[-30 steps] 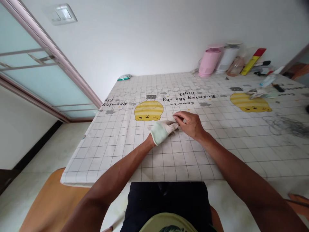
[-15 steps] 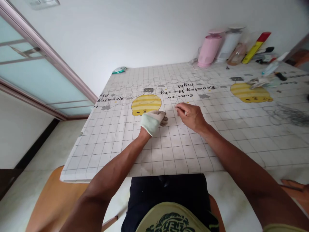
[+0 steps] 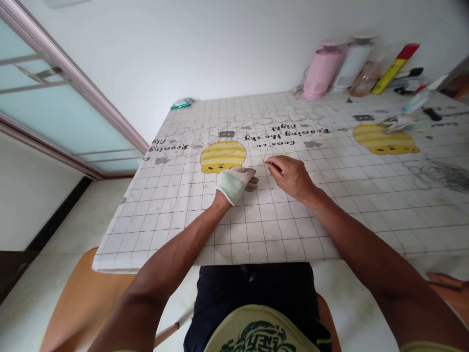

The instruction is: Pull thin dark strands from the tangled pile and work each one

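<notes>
Broadly, a white tabletop [image 3: 252, 244] in a black-lined checked cover fills the view, its print upside down: "Come on" and "Roaming the sky" read clearly at twelve o'clock from the hands, above a less certain line, perhaps "flight". "Roaming" recurs at ten o'clock. A frosted glass door [image 3: 73, 107] stands at ten o'clock, and an orange-brown chair [image 3: 82, 298] at eight. At six o'clock a green shirt [image 3: 258, 332] carries dark lettering too stylised to read.

Near the middle, the left hand [image 3: 237, 184], gloved, rests just below a printed yellow bear [image 3: 223, 155]; its fingers curl inward, and I cannot tell whether they grasp anything. The bare right hand [image 3: 291, 177], just apart at three o'clock from it, has thumb and forefinger pinched on what looks like a fine strand [image 3: 267, 152], faint, running from the fingertips towards twelve.

A grey tangle [image 3: 439, 175] of similar lines lies well apart at three o'clock. A pink cylinder [image 3: 322, 71] stands at one o'clock, a white cylinder [image 3: 351, 63] beside it, and a yellow tube [image 3: 392, 76] with a red end at two. Smallest, a green-edged packet [image 3: 182, 103] lies towards eleven; its label is illegible.
</notes>
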Demonstrator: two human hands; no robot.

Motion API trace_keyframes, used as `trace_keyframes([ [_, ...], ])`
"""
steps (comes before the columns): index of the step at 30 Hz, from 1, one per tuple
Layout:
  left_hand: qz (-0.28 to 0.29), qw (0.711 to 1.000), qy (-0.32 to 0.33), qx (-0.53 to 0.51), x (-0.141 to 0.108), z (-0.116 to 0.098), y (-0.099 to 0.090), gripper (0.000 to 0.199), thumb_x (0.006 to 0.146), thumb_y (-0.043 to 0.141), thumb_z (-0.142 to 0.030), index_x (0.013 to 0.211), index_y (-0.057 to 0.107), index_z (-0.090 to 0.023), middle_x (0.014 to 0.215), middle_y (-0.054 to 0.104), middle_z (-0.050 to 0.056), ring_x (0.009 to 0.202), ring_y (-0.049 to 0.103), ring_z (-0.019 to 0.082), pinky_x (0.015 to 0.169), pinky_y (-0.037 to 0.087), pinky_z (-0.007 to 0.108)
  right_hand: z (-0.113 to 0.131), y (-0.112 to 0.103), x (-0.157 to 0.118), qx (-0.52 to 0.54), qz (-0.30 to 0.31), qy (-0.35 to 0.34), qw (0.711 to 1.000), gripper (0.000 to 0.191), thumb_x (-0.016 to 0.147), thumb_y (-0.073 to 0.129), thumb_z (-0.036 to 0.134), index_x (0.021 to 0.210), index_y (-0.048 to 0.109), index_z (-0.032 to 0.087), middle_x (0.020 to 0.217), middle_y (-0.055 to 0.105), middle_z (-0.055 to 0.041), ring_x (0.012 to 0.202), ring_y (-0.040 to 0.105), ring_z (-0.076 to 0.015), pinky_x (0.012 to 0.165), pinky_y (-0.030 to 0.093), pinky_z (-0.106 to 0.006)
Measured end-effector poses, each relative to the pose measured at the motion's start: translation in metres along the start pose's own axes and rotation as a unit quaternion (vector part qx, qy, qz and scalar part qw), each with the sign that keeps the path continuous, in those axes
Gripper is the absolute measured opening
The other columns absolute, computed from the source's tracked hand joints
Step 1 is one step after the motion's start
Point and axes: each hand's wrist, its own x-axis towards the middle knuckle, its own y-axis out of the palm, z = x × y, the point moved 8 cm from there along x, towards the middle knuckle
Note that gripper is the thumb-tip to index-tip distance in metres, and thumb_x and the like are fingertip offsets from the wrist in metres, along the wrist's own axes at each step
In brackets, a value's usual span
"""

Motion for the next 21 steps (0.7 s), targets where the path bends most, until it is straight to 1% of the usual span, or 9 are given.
trace_keyframes([
  [4, -0.064, 0.998, 0.007, -0.008, -0.004, -0.001, -0.006, 0.024, 0.094, 0.066, -0.025, 0.072, 0.059, -0.018, 0.068, 0.064, 0.003, 0.058, 0.063, 0.012, 0.059, 0.056, 0.026, 0.009, 0.0, -0.001, -0.052, 0.01, -0.038, 0.998, 0.022, 0.108, 0.048, 0.019, 0.097, 0.067, 0.02, 0.084, 0.067, -0.0068, 0.076, 0.06, -0.0211, 0.069, 0.048, -0.035],
  [6, -0.079, 0.997, 0.013, -0.019, -0.007, -0.002, -0.005, 0.022, 0.094, 0.066, -0.026, 0.075, 0.063, -0.016, 0.072, 0.069, 0.006, 0.061, 0.067, 0.013, 0.062, 0.059, 0.028, 0.01, 0.0, -0.001, -0.076, 0.013, -0.044, 0.996, 0.024, 0.108, 0.046, 0.019, 0.095, 0.067, 0.02, 0.08, 0.064, -0.0066, 0.074, 0.057, -0.021, 0.067, 0.046, -0.035],
  [8, -0.085, 0.996, 0.02, -0.031, -0.01, -0.002, -0.002, 0.019, 0.095, 0.065, -0.026, 0.081, 0.069, -0.015, 0.077, 0.073, 0.007, 0.064, 0.07, 0.015, 0.065, 0.062, 0.029, 0.009, -0.001, 0.0, -0.08, 0.012, -0.044, 0.996, 0.025, 0.108, 0.046, 0.019, 0.094, 0.066, 0.02, 0.079, 0.063, -0.0062, 0.073, 0.056, -0.0209, 0.067, 0.046, -0.035],
  [11, -0.088, 0.995, 0.027, -0.038, -0.012, -0.001, 0.002, 0.017, 0.095, 0.064, -0.026, 0.094, 0.074, -0.013, 0.085, 0.077, 0.009, 0.07, 0.074, 0.017, 0.071, 0.065, 0.032, 0.004, -0.004, 0.001, -0.053, -0.001, -0.033, 0.998, 0.022, 0.108, 0.049, 0.02, 0.098, 0.068, 0.021, 0.084, 0.067, -0.0068, 0.077, 0.061, -0.0213, 0.07, 0.049, -0.035],
  [15, -0.073, 0.997, 0.031, 0.005, -0.012, -0.003, 0.003, 0.019, 0.094, 0.063, -0.025, 0.103, 0.076, -0.014, 0.091, 0.079, 0.009, 0.077, 0.076, 0.017, 0.076, 0.064, 0.03, -0.004, -0.007, 0.001, -0.003, -0.012, -0.032, 0.999, 0.019, 0.108, 0.053, 0.023, 0.105, 0.071, 0.022, 0.089, 0.072, -0.0059, 0.081, 0.066, -0.0207, 0.075, 0.053, -0.035],
  [18, -0.069, 0.995, 0.056, 0.053, -0.013, -0.012, -0.004, 0.022, 0.095, 0.061, -0.028, 0.106, 0.076, -0.016, 0.1, 0.08, 0.008, 0.087, 0.077, 0.018, 0.08, 0.063, 0.028, 0.0, -0.004, 0.0, 0.004, 0.012, -0.057, 0.998, 0.02, 0.108, 0.053, 0.023, 0.105, 0.072, 0.022, 0.089, 0.072, -0.0056, 0.079, 0.066, -0.0201, 0.074, 0.053, -0.035],
  [21, -0.078, 0.993, 0.076, 0.054, -0.013, -0.023, -0.014, 0.026, 0.098, 0.058, -0.033, 0.109, 0.075, -0.017, 0.104, 0.08, 0.009, 0.09, 0.078, 0.019, 0.083, 0.063, 0.028, 0.008, 0.001, -0.003, -0.004, 0.046, -0.073, 0.996, 0.022, 0.109, 0.052, 0.025, 0.109, 0.074, 0.022, 0.092, 0.073, -0.0066, 0.081, 0.066, -0.0203, 0.072, 0.053, -0.034],
])
